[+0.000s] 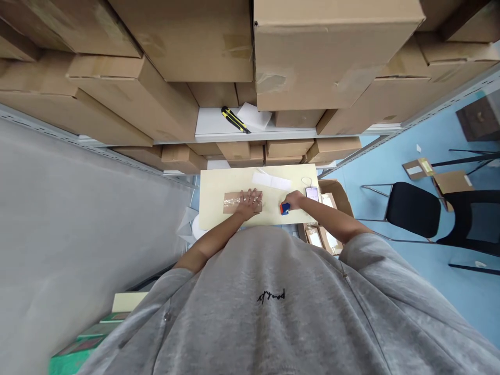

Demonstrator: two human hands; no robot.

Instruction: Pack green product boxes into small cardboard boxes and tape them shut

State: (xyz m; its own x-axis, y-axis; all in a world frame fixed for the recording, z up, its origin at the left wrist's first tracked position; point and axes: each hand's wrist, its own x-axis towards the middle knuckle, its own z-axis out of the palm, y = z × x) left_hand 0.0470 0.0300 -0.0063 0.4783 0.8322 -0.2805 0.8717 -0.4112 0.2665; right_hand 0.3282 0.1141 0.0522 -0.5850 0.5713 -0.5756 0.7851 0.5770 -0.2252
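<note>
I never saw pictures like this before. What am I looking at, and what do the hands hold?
This picture comes from a camera worn on a person's head, looking down, so their grey sweatshirt shows at the bottom. There is no machine, only two bare hands. The left hand lies flat on a brown parcel on a pale yellow table. The right hand holds a small blue-and-orange object, partly hidden. Nearby lie a phone and white paper. Cardboard boxes fill shelves ahead.
</note>
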